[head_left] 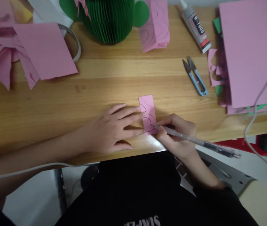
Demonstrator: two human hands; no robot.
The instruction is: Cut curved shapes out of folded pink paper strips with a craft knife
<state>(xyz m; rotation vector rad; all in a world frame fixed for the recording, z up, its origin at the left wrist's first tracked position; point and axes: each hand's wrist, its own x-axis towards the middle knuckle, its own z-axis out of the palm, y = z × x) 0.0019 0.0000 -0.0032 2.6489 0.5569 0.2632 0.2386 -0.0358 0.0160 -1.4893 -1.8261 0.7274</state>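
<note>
A small pink paper strip (147,108) with dark curved lines drawn on it lies near the front edge of the wooden table (100,84). My left hand (114,128) lies flat with fingers spread, its fingertips pressing the strip's left edge. My right hand (177,136) is closed round a clear pen (194,141), whose tip touches the lower part of the strip.
Blue-handled snips (196,77) lie to the right, a glue tube (196,26) behind them. A stack of pink sheets (248,53) fills the right side. A pile of drawn strips (155,28), a green honeycomb paper shape (107,18) and folded pink paper (27,53) sit behind.
</note>
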